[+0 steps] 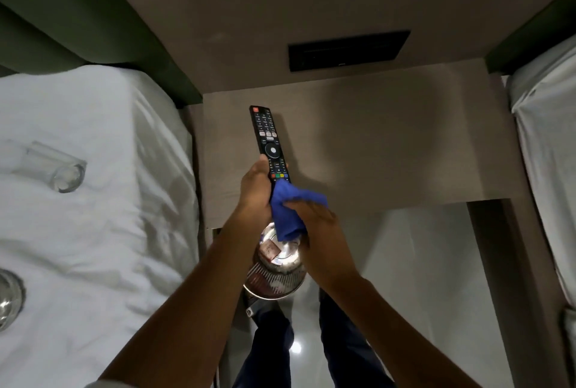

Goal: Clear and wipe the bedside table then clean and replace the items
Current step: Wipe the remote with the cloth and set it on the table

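My left hand grips the lower end of a black TV remote, held above the beige bedside table with its buttons facing up. My right hand holds a blue cloth pressed against the remote's bottom end. The cloth hides the remote's lowest part. A clear drinking glass lies on its side on the white bed at the left. Another glass shows partly at the left edge of the bed.
A round metal bin with some rubbish stands on the shiny floor under my hands. A black panel sits in the wall behind the table. A second white bed lies at the right. My legs show below.
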Demonstrator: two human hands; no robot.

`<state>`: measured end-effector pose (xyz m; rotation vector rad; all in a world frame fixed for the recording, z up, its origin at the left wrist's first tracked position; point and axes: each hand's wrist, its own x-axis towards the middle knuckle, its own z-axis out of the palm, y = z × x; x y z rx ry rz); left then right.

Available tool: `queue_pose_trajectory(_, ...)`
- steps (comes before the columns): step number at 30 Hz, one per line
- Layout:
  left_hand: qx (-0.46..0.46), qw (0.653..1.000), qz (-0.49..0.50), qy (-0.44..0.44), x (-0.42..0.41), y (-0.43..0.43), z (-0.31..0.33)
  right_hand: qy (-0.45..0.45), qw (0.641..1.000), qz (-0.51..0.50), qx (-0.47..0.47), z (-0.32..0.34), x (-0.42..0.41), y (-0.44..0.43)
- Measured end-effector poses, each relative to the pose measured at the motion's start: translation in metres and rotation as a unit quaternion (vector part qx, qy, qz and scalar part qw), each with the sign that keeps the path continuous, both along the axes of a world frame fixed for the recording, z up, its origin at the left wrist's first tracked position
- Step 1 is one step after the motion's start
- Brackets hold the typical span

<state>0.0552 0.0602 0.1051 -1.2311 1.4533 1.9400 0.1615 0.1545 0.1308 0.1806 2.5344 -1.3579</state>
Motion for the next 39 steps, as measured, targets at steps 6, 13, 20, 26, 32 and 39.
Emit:
queue_pose_trajectory(6, -0.069, 0.994, -0.074, -0.036, -0.022, 0.071, -0.055, -0.035, 0.988, -0.149, 0.012, -0.027, 0.009, 0.067)
queue_pose_trajectory(13, -0.058, 0.987, -0.142, -0.056, -0.032, 0.122, -0.099, -0.079, 0.976, -0.204, 0.009, -0.050, 0.016, 0.137)
queue_pose_trajectory(20, -0.127, 0.964, -0.229, -0.054, -0.034, 0.142, -0.124, -0.073, 0.975, -0.209, -0.005, -0.063, 0.001, 0.156)
queue_pose_trajectory(26, -0.176, 0.949, -0.259, -0.032, -0.036, 0.126, -0.127, -0.054, 0.980, -0.191, -0.019, -0.058, -0.006, 0.144)
queue_pose_trajectory(32, -0.348, 0.856, -0.331, 0.190, -0.022, 0.051, -0.087, -0.036, 0.979, -0.192, -0.065, -0.034, -0.016, 0.105)
queue_pose_trajectory(39, -0.543, 0.641, -0.387, 0.379, -0.027, -0.148, 0.019, -0.035, 0.947, -0.238, -0.211, -0.007, -0.027, 0.026)
